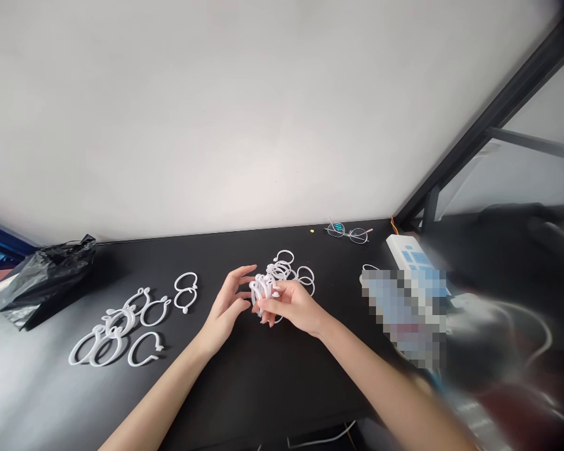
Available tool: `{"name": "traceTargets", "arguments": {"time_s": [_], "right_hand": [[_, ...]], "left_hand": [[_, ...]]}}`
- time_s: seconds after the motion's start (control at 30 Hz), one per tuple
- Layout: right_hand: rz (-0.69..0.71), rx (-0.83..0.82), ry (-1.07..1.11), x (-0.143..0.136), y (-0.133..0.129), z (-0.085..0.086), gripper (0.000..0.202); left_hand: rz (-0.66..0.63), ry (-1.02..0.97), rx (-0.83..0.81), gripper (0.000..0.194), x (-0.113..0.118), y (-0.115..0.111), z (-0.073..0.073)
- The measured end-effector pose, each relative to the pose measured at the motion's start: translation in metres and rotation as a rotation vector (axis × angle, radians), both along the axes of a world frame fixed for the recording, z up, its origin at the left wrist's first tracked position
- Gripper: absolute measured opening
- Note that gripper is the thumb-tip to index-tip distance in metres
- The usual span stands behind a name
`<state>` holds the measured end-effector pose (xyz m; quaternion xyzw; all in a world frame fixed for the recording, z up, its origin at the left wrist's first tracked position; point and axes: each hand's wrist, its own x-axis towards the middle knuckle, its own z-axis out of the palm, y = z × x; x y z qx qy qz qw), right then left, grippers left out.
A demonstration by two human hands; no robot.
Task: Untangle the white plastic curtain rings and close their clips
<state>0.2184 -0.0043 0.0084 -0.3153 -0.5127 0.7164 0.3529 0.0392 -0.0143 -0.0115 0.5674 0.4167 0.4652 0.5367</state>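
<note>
Several white plastic curtain rings (262, 289) are bunched in my right hand (291, 304), which is closed around them above the black table. My left hand (229, 305) is just left of the bunch, its thumb and fingers apart; whether a fingertip touches the rings I cannot tell. More white rings (305, 274) lie behind my right hand, partly hidden by it. On the left side of the table a larger group of white rings (117, 322) lies loose, some overlapping. Two linked or overlapping rings (186, 291) lie between that group and my left hand.
A crumpled black plastic bag (51, 275) rests at the left end of the table (244, 394). Eyeglasses (348, 232) lie near the wall. At right are a white and blue box (411, 254) and a pixelated object (399, 313). A black frame (489, 106) slants up on the right.
</note>
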Motion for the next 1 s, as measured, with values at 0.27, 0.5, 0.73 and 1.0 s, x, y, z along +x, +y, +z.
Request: {"name": "traceTargets", "arguments": {"time_s": [0.27,0.5,0.73,1.0], "right_hand": [[0.285,-0.059,0.031,0.0,-0.005,-0.002,0.03],[0.45,-0.147,0.044,0.003,-0.007,0.005,0.04],[0.334,-0.122,-0.07,-0.002,-0.004,0.0,0.054],[0.049,0.153,-0.103,-0.026,-0.036,-0.003,0.037]], "left_hand": [[-0.279,0.118,-0.161,0.045,0.005,-0.005,-0.003],[-0.228,0.303,0.162,0.023,0.01,-0.011,0.004],[-0.222,0.595,0.323,0.023,0.0,-0.009,0.003],[-0.067,0.573,0.158,0.029,-0.01,0.001,0.01]]}}
